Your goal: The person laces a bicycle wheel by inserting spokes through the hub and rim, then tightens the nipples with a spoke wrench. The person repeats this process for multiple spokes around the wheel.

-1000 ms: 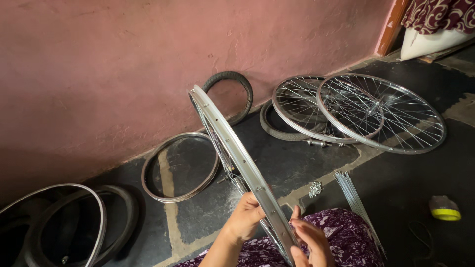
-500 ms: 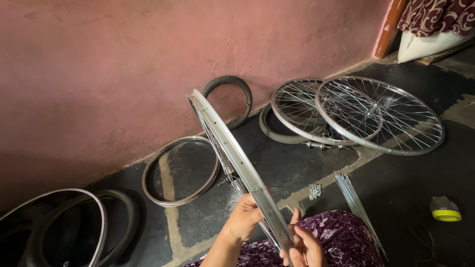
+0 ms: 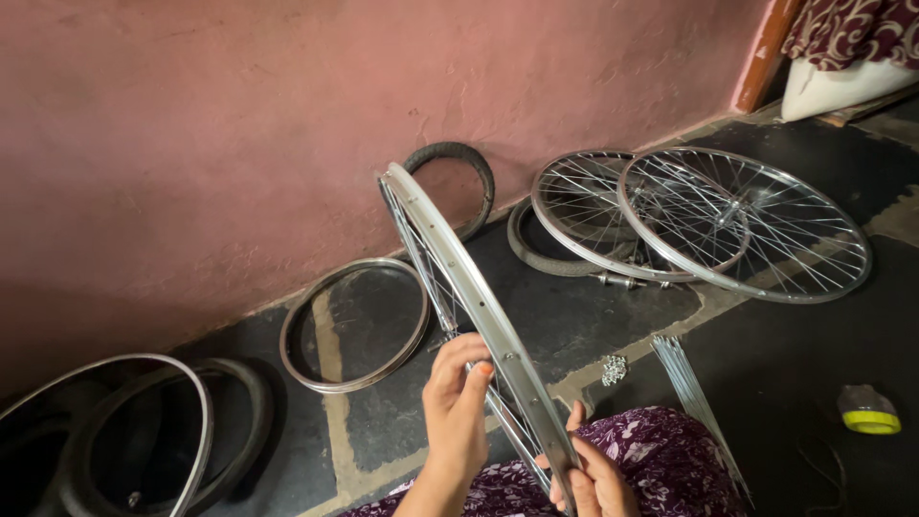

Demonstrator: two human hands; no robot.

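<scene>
Since a second ago, the left hand (image 3: 458,402) has been raised along the spoked rim (image 3: 459,278), fingers curled around its spokes; the rim's lower edge is gripped by the right hand (image 3: 592,474), upright above the lap.
</scene>
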